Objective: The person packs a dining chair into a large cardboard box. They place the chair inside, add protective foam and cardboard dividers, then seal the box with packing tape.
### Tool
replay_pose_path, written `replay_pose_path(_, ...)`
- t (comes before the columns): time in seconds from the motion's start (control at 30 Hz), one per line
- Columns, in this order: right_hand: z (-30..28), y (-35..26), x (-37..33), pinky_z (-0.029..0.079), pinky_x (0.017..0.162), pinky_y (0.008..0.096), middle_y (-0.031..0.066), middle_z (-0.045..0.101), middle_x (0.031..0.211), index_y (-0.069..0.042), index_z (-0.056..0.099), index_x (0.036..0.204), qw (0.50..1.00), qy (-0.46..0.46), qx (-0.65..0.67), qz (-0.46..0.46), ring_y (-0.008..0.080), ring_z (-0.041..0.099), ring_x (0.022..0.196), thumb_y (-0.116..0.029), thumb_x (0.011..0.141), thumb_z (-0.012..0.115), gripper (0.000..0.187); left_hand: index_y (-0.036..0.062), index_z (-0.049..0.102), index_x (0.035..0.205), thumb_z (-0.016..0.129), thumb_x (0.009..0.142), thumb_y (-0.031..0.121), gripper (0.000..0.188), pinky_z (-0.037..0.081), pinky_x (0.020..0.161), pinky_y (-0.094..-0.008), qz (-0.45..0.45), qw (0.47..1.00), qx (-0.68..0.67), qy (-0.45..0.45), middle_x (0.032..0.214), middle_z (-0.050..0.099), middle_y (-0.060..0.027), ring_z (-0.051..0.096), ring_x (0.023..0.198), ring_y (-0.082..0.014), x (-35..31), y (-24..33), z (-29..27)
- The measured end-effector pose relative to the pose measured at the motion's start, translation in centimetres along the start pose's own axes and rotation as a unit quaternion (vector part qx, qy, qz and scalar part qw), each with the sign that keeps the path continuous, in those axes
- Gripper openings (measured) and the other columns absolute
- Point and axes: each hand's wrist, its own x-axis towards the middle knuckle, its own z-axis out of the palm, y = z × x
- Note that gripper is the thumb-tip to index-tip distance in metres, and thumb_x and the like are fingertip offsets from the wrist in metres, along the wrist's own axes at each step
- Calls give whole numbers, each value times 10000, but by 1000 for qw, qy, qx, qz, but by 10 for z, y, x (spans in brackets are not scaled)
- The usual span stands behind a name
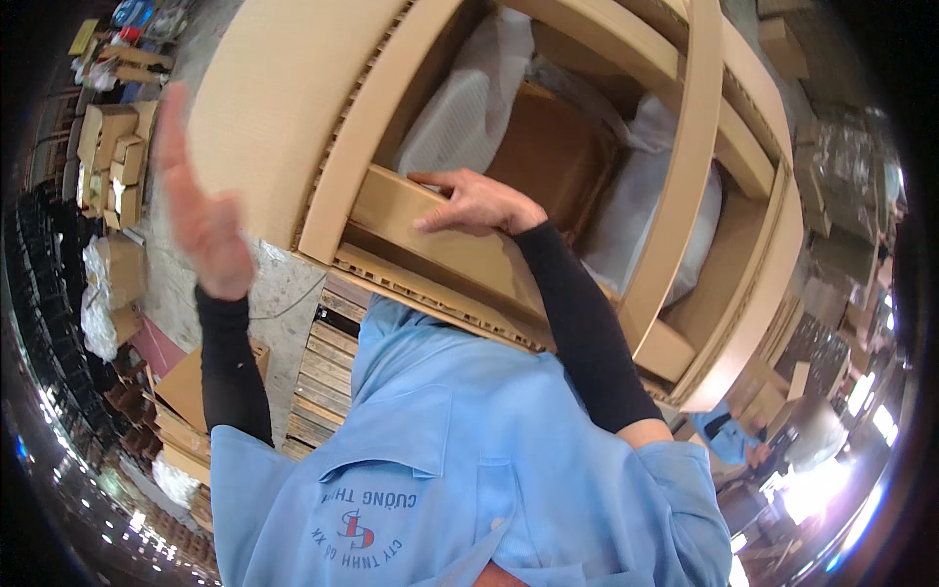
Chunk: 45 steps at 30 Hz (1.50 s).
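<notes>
A large cardboard box (738, 157) stands open in front of me, framed by folded cardboard strips. My right hand (481, 203) grips the upper edge of the near cardboard strip (401, 208), thumb on its face and fingers over the edge. Inside lie a white foam-wrapped piece (460, 117), a brown panel (548, 147) and another wrapped piece (631, 215). A long cardboard strip (682, 176) crosses the opening at the right. Blurred by motion, my left hand (203, 210) is raised beside the wide cardboard flap (264, 127), fingers stretched out, holding nothing.
Below the box's left corner is a slatted wooden pallet (328, 362) on the concrete floor. Small cartons (117, 161) and plastic-wrapped bundles (103, 293) stand at the left. Stacked cartons (841, 215) line the right, where another person in blue (722, 435) is near.
</notes>
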Motion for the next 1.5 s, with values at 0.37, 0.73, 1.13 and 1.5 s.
replay_pose_path(0.37,8,1,-3,562,923,366,201,702,1252,-40,505,1501,998,-17,-10,53,277,714,1066,-538,675,871,1032,-33,578,1060,713,908,429,505,191,1229,-582,177,915,235,-277,1643,282,-229,240,1525,-424,-3,-57,83)
replay_pose_path(0.73,7,10,1,557,933,375,230,697,1239,10,503,1486,999,1,-34,16,281,702,1095,-542,696,865,1029,-21,571,1074,704,812,41,301,221,1234,-564,20,932,258,-254,1604,370,-186,373,1478,-359,-23,-41,80)
replay_pose_path(1.13,2,-45,111,479,591,440,193,594,629,89,612,704,908,399,92,-88,217,572,604,-596,900,674,715,299,215,1594,713,927,136,848,399,1102,-600,49,988,101,-110,1513,442,-291,467,1359,-503,-100,-29,27)
replay_pose_path(1.5,8,-49,131,328,459,299,-83,488,579,-23,605,665,874,379,260,-162,39,397,537,-294,1002,657,436,33,548,823,784,793,363,407,190,1222,-595,-62,939,251,-226,1577,381,-252,345,1460,-424,-99,-12,38)
